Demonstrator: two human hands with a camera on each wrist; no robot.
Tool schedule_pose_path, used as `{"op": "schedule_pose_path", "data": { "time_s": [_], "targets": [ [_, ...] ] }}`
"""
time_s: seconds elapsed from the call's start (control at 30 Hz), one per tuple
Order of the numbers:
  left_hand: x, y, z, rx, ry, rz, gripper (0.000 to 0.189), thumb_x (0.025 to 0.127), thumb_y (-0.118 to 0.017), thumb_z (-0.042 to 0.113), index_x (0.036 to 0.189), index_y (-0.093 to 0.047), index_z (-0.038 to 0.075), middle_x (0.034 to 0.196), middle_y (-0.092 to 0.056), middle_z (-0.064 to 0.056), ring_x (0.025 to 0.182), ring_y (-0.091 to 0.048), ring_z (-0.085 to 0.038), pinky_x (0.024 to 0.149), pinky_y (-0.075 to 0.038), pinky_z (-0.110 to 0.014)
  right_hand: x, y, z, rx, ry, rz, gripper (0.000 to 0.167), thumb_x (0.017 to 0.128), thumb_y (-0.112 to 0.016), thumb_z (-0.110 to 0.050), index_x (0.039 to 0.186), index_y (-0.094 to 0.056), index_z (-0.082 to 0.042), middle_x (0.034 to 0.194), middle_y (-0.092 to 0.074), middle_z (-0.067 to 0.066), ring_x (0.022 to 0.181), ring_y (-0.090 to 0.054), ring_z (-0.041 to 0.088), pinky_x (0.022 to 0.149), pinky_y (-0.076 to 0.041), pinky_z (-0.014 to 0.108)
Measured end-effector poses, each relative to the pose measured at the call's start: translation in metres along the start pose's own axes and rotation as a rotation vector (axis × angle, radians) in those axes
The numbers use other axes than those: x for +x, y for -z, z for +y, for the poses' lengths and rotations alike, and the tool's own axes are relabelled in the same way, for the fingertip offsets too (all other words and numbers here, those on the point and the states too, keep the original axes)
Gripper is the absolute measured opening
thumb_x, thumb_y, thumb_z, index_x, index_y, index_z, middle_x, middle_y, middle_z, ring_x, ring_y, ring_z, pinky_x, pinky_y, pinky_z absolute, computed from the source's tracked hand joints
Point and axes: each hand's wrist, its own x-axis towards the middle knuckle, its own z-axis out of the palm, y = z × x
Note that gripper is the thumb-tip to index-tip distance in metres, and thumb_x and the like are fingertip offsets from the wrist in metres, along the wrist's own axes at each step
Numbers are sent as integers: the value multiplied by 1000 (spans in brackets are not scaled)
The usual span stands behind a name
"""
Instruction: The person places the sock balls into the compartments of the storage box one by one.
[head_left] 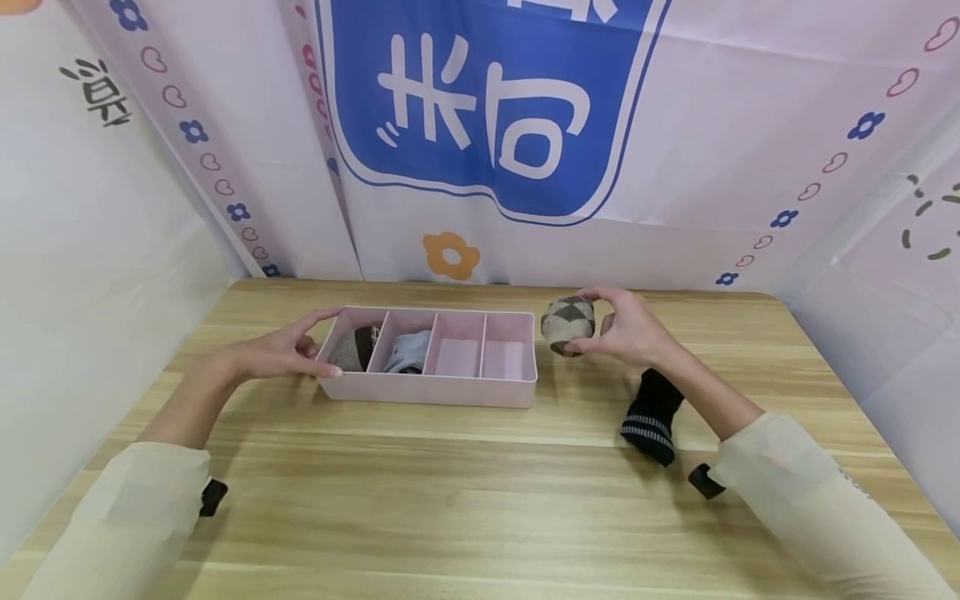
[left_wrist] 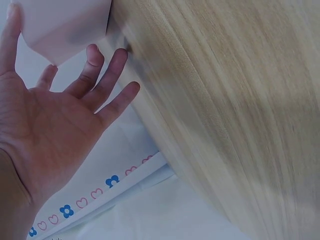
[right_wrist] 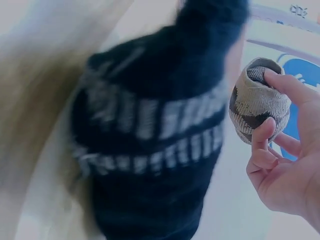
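Note:
A pink divided storage box (head_left: 427, 392) stands on the table. My left hand (head_left: 277, 350) grips its left end, the thumb at the front corner and the index finger at the back one. In the left wrist view the other fingers (left_wrist: 112, 72) spread loosely below the box. The leftmost compartment holds a dark grey and brown sock (head_left: 351, 350); a light blue one (head_left: 408, 352) lies in the compartment beside it. Just right of the box, my right hand (head_left: 630, 329) pinches a rolled beige sock (head_left: 567, 323) with a brown diamond pattern between thumb and fingers, raised above the table.
A black sock (head_left: 651, 417) with white striped bands lies on the wooden table (head_left: 450, 500) under the right forearm, and looms large in the right wrist view. Printed cloth (head_left: 675, 250) hangs behind the table and along both sides.

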Motion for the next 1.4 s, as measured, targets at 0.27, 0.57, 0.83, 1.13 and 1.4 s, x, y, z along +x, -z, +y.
{"op": "schedule_pose_path", "data": {
  "time_s": [0.27, 0.57, 0.83, 1.13, 1.4],
  "targets": [
    [-1, 1, 1, -11, -1, 2, 105, 88, -79, 18, 166, -9, 9, 84, -47, -6, 79, -44, -18, 70, -40, -30, 10, 7, -13, 38, 5, 18, 72, 78, -92, -19, 139, -57, 0, 111, -67, 19, 52, -54, 14, 49, -41, 26],
    [-1, -3, -4, -22, -51, 22, 103, 88, -80, 13, 165, -12, 6, 81, -50, -6, 76, -47, -17, 69, -42, -29, 19, 0, -25, 67, 11, -3, 72, 78, -93, -23, 138, -59, -3, 111, -68, 16, 53, -54, 14, 50, -42, 26],
    [-1, -1, -1, 49, -83, 49, 101, 86, -81, 15, 163, -17, 3, 83, -53, -7, 77, -50, -19, 68, -44, -28, 26, -9, -37, 68, 47, -17, 74, 77, -93, -22, 140, -59, -3, 122, -64, 15, 57, -57, 17, 51, -44, 26],
    [-1, -1, 3, 121, -119, 66, 99, 86, -83, 15, 161, -20, -3, 80, -53, -6, 71, -50, -17, 65, -43, -27, 34, -27, -56, 56, 119, -35, 75, 74, -95, -20, 138, -61, 0, 127, -64, 16, 60, -58, 17, 55, -48, 27],
    [-2, -1, 5, 156, -120, 67, 99, 87, -82, 17, 162, -21, -2, 82, -53, -5, 74, -49, -18, 68, -42, -28, 41, -43, -68, 58, 180, -43, 74, 71, -96, -21, 134, -63, -1, 126, -65, 15, 75, -62, 25, 68, -52, 32]
  ]
}}
